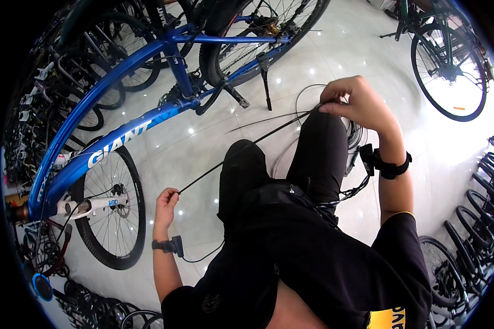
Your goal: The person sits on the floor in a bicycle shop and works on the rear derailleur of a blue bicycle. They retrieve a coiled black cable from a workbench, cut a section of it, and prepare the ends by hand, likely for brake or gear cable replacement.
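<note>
A thin black cable (pixel 214 169) stretches in a nearly straight line across my knees, slanting up from left to right. Its lower left end is pinched between the thumb and fingers of my left hand (pixel 167 207). On the upper right, my right hand (pixel 350 101) is closed on the same cable above my right knee. Beside that hand, a loose coil of thin cable (pixel 358 137) lies partly hidden behind my right leg. Loops and loose strands run from it across the floor.
A blue bicycle frame (pixel 121 131) stands close on the left, its front wheel (pixel 115 219) near my left hand and its kickstand (pixel 266 88) lowered. Another bicycle (pixel 450 71) is at the far right. Rows of bicycles line both sides on a shiny tiled floor (pixel 335 55).
</note>
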